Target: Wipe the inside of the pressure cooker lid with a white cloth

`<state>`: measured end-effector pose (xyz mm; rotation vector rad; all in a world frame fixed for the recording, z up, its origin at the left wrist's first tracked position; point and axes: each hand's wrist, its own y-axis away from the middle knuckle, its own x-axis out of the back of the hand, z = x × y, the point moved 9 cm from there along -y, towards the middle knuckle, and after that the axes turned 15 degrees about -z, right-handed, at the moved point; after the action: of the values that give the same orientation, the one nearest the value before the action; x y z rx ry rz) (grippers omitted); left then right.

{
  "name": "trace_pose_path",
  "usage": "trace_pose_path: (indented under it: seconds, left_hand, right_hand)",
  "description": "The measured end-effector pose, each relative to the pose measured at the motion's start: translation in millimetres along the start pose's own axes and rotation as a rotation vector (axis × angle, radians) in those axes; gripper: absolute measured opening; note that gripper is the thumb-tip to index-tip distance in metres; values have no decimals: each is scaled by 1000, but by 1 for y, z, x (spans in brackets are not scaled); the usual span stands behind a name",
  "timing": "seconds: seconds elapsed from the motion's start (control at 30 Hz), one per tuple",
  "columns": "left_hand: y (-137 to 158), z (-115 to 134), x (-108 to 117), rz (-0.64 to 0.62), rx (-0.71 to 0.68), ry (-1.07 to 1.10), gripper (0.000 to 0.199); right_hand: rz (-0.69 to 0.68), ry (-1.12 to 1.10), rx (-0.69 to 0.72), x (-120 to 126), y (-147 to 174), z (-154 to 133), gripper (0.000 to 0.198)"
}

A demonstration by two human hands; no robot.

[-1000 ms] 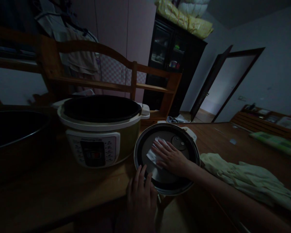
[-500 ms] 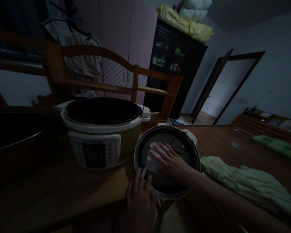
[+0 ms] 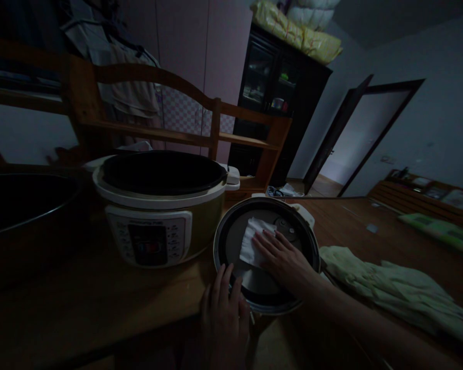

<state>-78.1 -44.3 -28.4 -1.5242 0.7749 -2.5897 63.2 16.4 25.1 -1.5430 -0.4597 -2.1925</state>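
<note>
Dim room, so details are murky, but here's what shows. The round upturned cooker lid with the dark rim and grey metal inner plate [image 3: 265, 288] lies on the brown wooden table [image 3: 81, 303], hanging a bit over the near edge, just at 3 o'clock of the pale green electric pressure cooker with its white control panel [image 3: 158, 205].

The right hand [image 3: 283, 257] lies flat, fingers stretched out, pressing the white folded paper tissue [image 3: 254, 241] onto the lid's inner plate. It's not a grasp, more a palm-down press. Compared with half a second ago, the hand and tissue have slid toward the lid's 12 o'clock side, up near the small round valve piece [image 3: 289, 228], and the tissue now looks more spread out and sticks out past the fingertips at the 10 o'clock side (before, it was bunched under the fingers nearer the left rim).

The left hand [image 3: 224, 313] hasn't really budged: fingers loosely curled over the lid's rim at about 7 o'clock, steadying it at the table edge.

At 3 o'clock of the lid, a crumpled pale yellow-green cloth [image 3: 393, 290] sprawls over the table. A big dark metal pot [image 3: 19, 205] sits at 9 o'clock of the cooker, well apart from the hands.
</note>
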Motion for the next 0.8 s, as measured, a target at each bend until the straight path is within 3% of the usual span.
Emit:
trace_pose_path:
  seconds: [0.17,0.37,0.53,0.8]
  left_hand:
    - [0,1,1,-8,-1,-6,37]
    - [0,0,-1,14,-11,6,38]
    - [1,-1,-1,11,-17,-11,37]
    - [0,0,0,6,4,8,37]
  right_hand:
    - [0,33,-89,-2,7,2,60]
    - [-17,-34,24,6,2,-8,70]
    - [-29,-120,66,5,-2,-1,76]
    - [-3,-58,94,-7,-2,0,83]
